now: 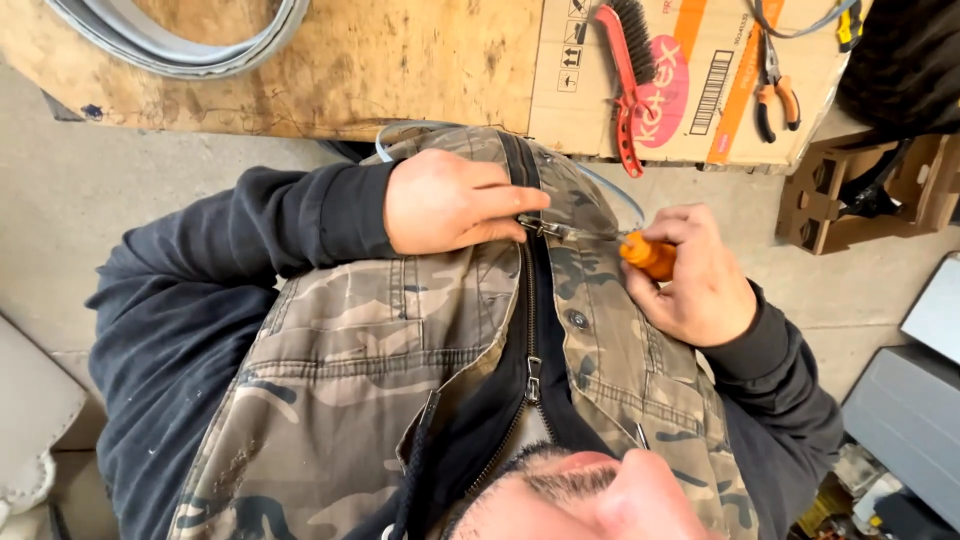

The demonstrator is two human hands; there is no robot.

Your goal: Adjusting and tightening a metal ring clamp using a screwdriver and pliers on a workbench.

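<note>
Centre frame: left hand (450,200) pinches a small metal clamp (541,228), fingers closed on it. Right hand (695,275), centre right, is wrapped round an orange-handled screwdriver (648,254), its shaft meeting the clamp. Judged step: turning the clamp's screw. Next move calls for holding the tip seated, clamp steady. Red wire brush (628,70) at upper centre.

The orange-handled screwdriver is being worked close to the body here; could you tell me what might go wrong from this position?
1. The orange-handled screwdriver in the right hand points toward the left hand, which pinches a small metal clamp; a slip could jab the fingers.
2. The work is held against the camouflage vest, not on the workbench, so a slip could also drive the tip into the chest.
3. The thin clear hose might kink or slip free.
</note>
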